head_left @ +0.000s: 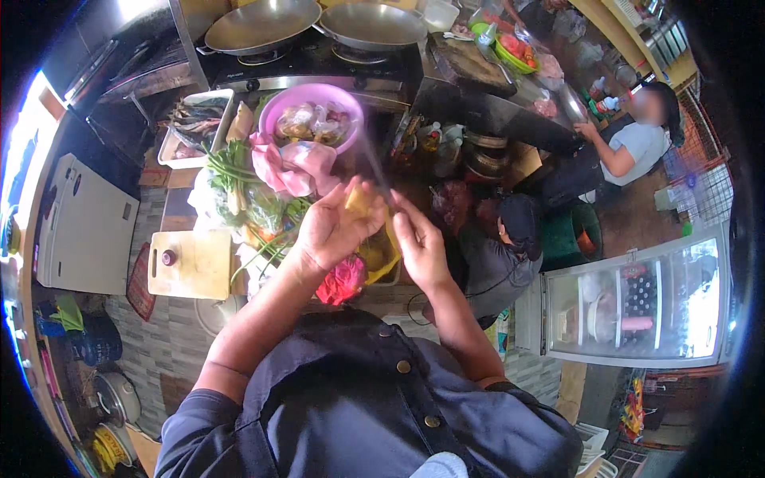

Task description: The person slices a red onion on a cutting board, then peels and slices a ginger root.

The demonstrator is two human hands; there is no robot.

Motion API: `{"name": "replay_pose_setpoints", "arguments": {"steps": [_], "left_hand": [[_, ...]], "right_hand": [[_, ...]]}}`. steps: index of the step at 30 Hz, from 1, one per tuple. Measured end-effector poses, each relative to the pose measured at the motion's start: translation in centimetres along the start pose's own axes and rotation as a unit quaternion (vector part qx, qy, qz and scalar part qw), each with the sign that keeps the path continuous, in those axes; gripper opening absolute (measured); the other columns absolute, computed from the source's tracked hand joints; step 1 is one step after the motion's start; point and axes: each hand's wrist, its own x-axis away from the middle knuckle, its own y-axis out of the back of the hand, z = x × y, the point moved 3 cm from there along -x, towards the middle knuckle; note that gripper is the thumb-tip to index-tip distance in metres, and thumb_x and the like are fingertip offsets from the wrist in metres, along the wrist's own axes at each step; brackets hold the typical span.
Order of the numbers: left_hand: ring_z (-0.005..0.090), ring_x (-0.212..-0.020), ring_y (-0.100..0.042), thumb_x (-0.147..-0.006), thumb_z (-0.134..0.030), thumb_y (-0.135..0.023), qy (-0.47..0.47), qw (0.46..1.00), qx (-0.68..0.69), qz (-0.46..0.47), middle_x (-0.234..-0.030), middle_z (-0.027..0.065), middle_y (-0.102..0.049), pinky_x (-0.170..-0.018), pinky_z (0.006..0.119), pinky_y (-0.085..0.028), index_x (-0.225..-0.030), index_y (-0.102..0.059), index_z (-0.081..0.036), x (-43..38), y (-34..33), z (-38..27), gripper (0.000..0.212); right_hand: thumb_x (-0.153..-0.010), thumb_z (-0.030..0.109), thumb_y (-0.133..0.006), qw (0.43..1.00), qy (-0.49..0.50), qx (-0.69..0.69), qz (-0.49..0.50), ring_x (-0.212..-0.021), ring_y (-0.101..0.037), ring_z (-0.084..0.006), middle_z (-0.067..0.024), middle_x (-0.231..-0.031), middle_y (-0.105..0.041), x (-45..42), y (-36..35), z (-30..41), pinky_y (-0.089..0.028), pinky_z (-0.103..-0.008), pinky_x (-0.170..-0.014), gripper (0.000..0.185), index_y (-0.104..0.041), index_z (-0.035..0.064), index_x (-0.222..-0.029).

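Observation:
My left hand (pixel 342 224) is cupped palm up around a small yellowish peeled piece of food (pixel 357 200), perhaps ginger or potato. My right hand (pixel 421 242) grips the handle of a knife, whose blurred blade (pixel 373 158) points up and away beside the left fingers. Beyond the hands stands a pink plastic basin (pixel 354 101) holding plastic bags of food, with a pink plastic bag (pixel 293 167) against it. Leafy green stalks (pixel 233 170) lie at the left. A red bag (pixel 342 281) and a yellow bag (pixel 387 263) are below the hands.
A cutting board (pixel 203 263) bears a small purple onion piece (pixel 169 257). A white tray (pixel 224 107) holds fish. Two woks (pixel 263 27) stand on the stove. One person (pixel 508 263) crouches close at the right; another (pixel 627 143) stands at a far counter. A glass-door refrigerator (pixel 633 305) is at the right.

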Motion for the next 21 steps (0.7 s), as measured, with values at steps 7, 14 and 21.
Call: {"name": "replay_pose_setpoints", "arguments": {"steps": [7, 14, 21], "left_hand": [[0.0256, -0.106, -0.062, -0.105, -0.02, -0.039, 0.013, 0.991, -0.028, 0.129, -0.114, 0.0128, -0.065, -0.098, 0.039, -0.05, -0.118, -0.058, -0.003, 0.3, -1.2, 0.3, 0.029], [0.0259, -0.104, -0.062, -0.104, -0.019, -0.042, 0.014, 0.99, -0.012, 0.138, -0.111, 0.0124, -0.066, -0.098, 0.039, -0.049, -0.114, -0.06, -0.002, 0.8, -2.0, 0.6, 0.027], [0.0236, -0.104, -0.062, -0.104, -0.021, -0.042, -0.002, 0.994, -0.011, 0.106, -0.111, 0.0108, -0.065, -0.097, 0.038, -0.049, -0.114, -0.06, -0.003, 1.4, -1.9, 1.2, 0.027]], "right_hand": [[-0.092, 0.023, -0.065, 0.914, 0.217, 0.342, 0.029, -0.088, -0.068, -0.0356, -0.0188, -0.105, -0.067, 1.4, -3.1, 4.0, -0.055, -0.0388, -0.072, 0.055, -0.048, 0.0116, -0.143], [-0.091, 0.025, -0.064, 0.889, 0.242, 0.388, 0.017, -0.081, -0.067, -0.035, -0.0165, -0.098, -0.066, 1.3, -3.6, 4.0, -0.054, -0.043, -0.067, 0.059, -0.044, 0.0165, -0.146], [-0.091, 0.025, -0.064, 0.862, 0.24, 0.446, 0.01, -0.077, -0.066, -0.0358, -0.018, -0.092, -0.065, 1.3, -3.5, 3.7, -0.053, -0.0442, -0.063, 0.056, -0.046, 0.0179, -0.144]]}}
